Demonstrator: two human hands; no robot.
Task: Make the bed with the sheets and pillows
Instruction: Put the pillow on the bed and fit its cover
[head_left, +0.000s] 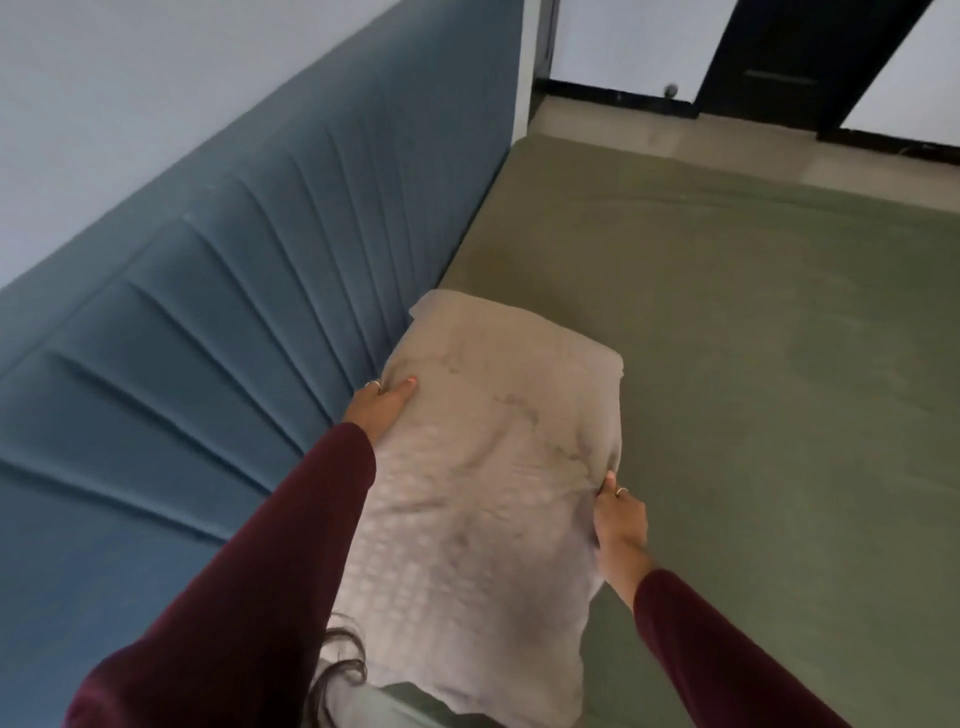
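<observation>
No labels or writing anywhere that I can read. The beige pillow (483, 467) sits at the head of the bed on the green sheet (753, 338), right up against the blue headboard (234, 312). Left hand (379, 408) grips its left edge, thumb on top, other fingers hidden behind. Right hand (621, 519) pinches the right edge. The pillow's pattern is blurry and its near end is cut off by the frame.

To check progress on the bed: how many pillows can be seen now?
1. The pillow is held by left hand and right hand beside the blue headboard. Others may lie outside view.
</observation>
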